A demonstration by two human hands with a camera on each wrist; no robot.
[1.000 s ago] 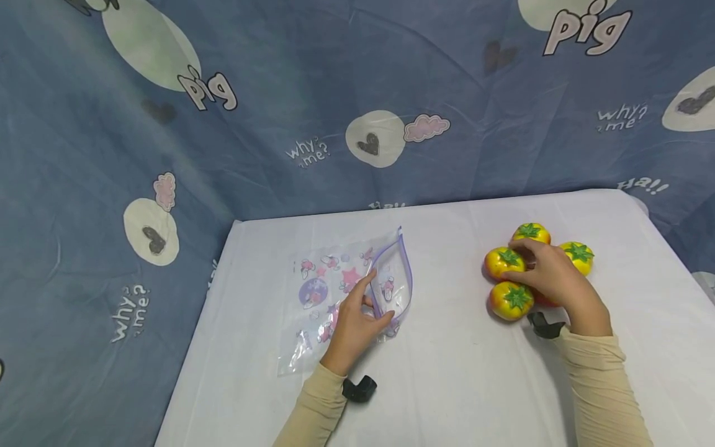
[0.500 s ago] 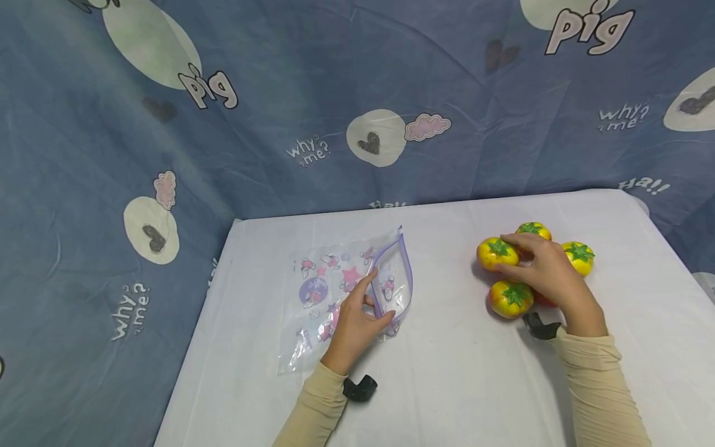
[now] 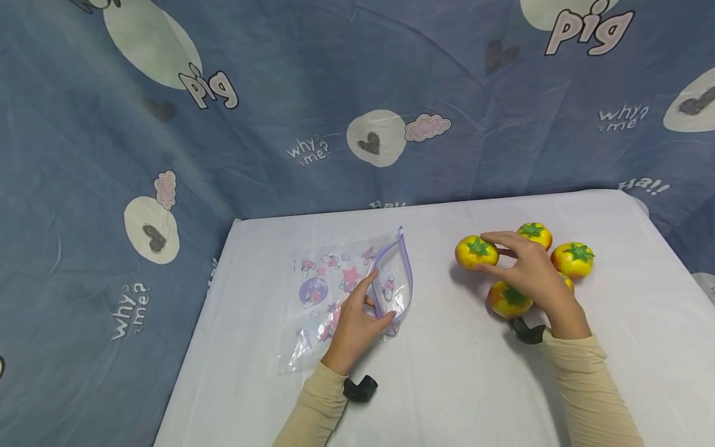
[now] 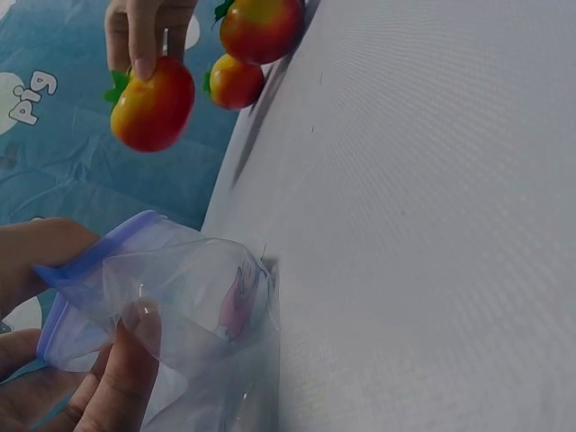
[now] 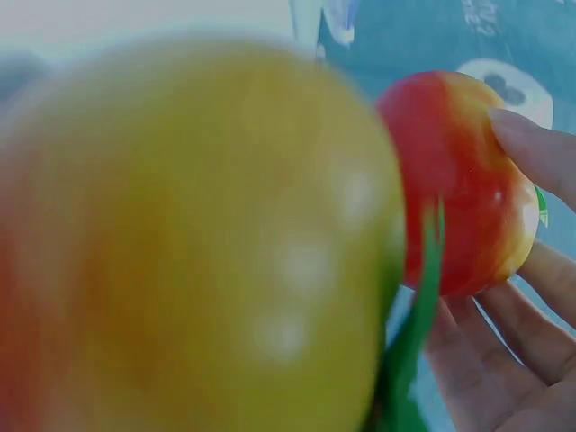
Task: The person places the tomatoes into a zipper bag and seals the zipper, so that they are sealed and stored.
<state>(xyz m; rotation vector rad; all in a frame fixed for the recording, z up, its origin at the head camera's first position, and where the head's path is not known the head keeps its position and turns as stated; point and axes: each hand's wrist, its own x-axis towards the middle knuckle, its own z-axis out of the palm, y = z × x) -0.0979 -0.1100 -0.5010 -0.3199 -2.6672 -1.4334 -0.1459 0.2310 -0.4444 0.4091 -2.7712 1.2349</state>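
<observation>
A clear zip bag [image 3: 335, 279] with a lilac zip edge and pink and purple prints lies on the white table, its mouth held apart. My left hand [image 3: 354, 323] grips it at the mouth; in the left wrist view, fingertips [image 4: 139, 324] show through the plastic. My right hand [image 3: 530, 267] holds a yellow-and-red toy tomato [image 3: 473, 253] with a green leafy top between thumb and fingers. In the left wrist view this tomato [image 4: 157, 108] hangs from the fingers. Another toy tomato [image 5: 207, 243] looms blurred and close in the right wrist view.
Several more toy tomatoes stand around the right hand: one in front [image 3: 508, 301], one behind [image 3: 534, 233], one to the right [image 3: 573, 259], another partly hidden under the wrist. The white-clothed table [image 3: 436, 372] ends at a blue printed curtain [image 3: 279, 93].
My right hand has lifted the toy tomato away from the group and carried it left toward the bag. The left hand and the bag stay in place.
</observation>
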